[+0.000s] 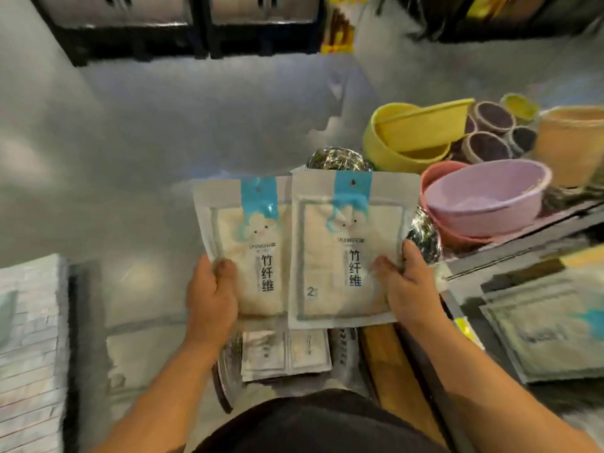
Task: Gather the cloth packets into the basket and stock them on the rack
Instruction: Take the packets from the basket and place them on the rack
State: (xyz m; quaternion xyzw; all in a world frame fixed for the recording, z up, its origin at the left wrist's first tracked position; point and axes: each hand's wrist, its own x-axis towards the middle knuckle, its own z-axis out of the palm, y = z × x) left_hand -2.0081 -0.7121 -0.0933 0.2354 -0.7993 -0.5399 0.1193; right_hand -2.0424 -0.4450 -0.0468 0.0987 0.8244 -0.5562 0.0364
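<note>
Cloth packets (284, 354) lie flat in the basket (225, 384) just below our hands. Right of our right hand (410, 286) a lilac bowl (487, 197) sits inside a pink bowl (438, 173). Our left hand (212, 289) grips the left packet (248, 243) at its lower corner, thumb on the front; the right hand grips the right packet (349, 243) the same way, side by side. Both read "竹纤维"; the right one shows also "2".

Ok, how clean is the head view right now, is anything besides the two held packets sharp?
Head view: the left packet and right packet are sharpest, print legible; glare streaks the left packet's blue strip; the lilac bowl at right is soft; the edges smear, with blocky artefacts on the floor.
</note>
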